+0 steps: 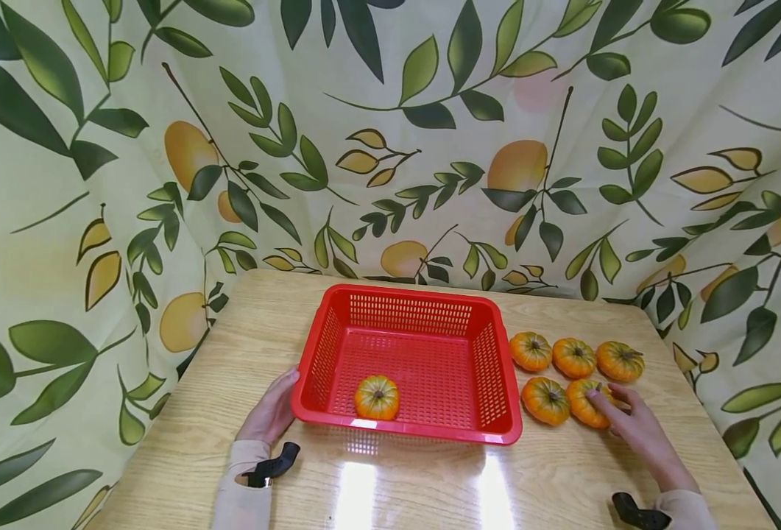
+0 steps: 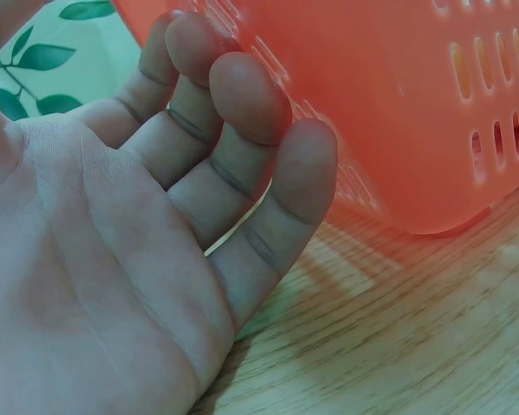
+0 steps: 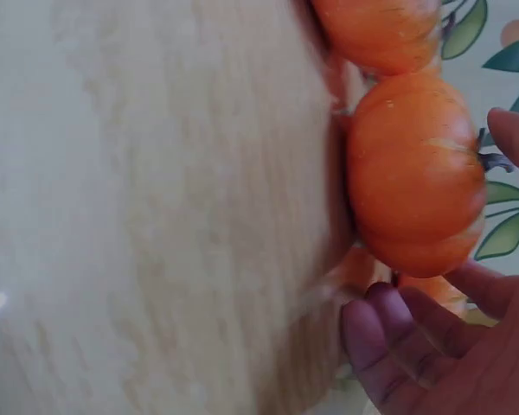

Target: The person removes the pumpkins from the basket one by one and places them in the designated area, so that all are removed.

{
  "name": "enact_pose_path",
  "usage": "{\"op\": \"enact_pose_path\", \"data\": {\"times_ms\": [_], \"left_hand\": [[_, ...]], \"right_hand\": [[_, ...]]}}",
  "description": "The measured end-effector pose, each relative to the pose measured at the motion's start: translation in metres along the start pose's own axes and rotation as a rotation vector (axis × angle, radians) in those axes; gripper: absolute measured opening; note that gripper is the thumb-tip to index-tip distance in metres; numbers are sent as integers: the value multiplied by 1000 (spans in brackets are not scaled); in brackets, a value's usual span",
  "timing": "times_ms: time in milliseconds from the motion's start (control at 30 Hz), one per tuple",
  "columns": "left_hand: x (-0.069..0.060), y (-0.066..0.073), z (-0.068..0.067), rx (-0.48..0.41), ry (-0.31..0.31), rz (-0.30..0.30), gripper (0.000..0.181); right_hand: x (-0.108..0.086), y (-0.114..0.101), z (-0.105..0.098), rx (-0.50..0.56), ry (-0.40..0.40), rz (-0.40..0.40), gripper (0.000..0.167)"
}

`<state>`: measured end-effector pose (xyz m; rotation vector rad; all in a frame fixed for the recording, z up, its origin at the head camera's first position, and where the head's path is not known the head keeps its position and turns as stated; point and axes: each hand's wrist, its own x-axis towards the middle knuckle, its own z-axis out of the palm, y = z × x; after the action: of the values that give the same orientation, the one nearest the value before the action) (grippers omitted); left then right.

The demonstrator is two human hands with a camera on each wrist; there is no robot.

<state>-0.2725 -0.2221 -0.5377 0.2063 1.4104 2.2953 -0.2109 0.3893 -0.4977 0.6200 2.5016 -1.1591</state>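
A red plastic basket (image 1: 406,361) with slotted walls stands on the table, one small orange pumpkin (image 1: 377,397) inside near its front wall. At the basket's left side is my left hand (image 1: 271,411), its relaxed fingers (image 2: 304,169) against the outer wall, palm bare. My right hand (image 1: 638,427) is at the front-right pumpkin (image 1: 584,401) of a group beside the basket. In the right wrist view its thumb is near the stem of that pumpkin (image 3: 415,177), and the fingers spread loosely by its side, not closed round it.
Right of the basket, three pumpkins form a back row, including one at its right end (image 1: 620,361); another pumpkin (image 1: 545,400) sits front left, close to the one by my hand. A leaf-patterned cloth (image 1: 390,147) hangs behind and beside the wooden table (image 1: 251,324).
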Motion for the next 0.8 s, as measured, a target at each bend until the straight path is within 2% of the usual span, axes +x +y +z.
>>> {"op": "enact_pose_path", "data": {"times_ms": [167,400,500,667,800], "left_hand": [[0,0,1,-5,24,-6,32],[0,-1,1,-17,1,5,35],[-1,-1,1,-12,11,1,35],[-2,-1,1,7,36,-2,32],[0,-2,-1,3,25,2,31]], "right_hand": [[-4,-4,-11,-9,43,-27,105],[-11,-19,-21,-44,254,-165,86],[-16,-31,-21,-17,301,-194,82],[-23,-55,-20,16,305,-259,79],[-25,-79,-21,28,282,-315,77]]}}
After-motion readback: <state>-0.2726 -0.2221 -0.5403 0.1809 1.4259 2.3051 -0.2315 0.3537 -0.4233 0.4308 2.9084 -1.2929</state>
